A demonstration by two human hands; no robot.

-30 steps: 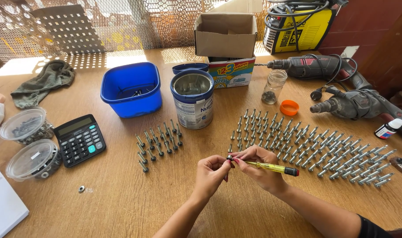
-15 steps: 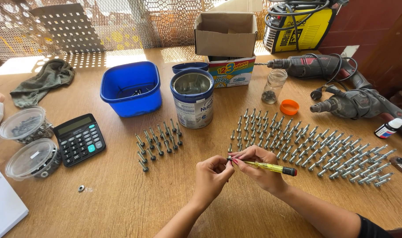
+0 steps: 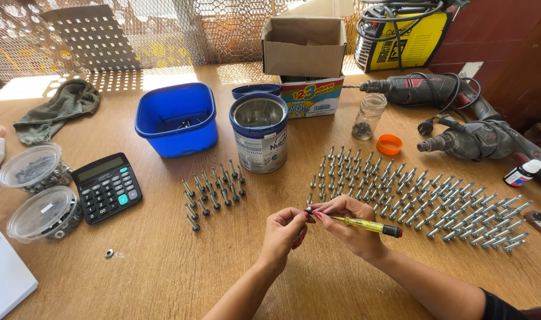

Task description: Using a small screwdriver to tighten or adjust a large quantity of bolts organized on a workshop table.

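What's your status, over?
Left hand pinching a small bolt. Right hand holding yellow screwdriver, tip at the bolt. Bolt rows just beyond, not touching.

Near the lower middle of the frame, both hands, left hand [image 3: 280, 232] touching right hand [image 3: 348, 225], screwdriver [image 3: 365, 224] in the right. Right of them, rows of bolts [image 3: 424, 192]; above left, smaller bolt cluster [image 3: 214, 191]. Tin can [image 3: 259, 140] above centre, tub [image 3: 176, 120] to its left, calculator [image 3: 107, 187] at left.
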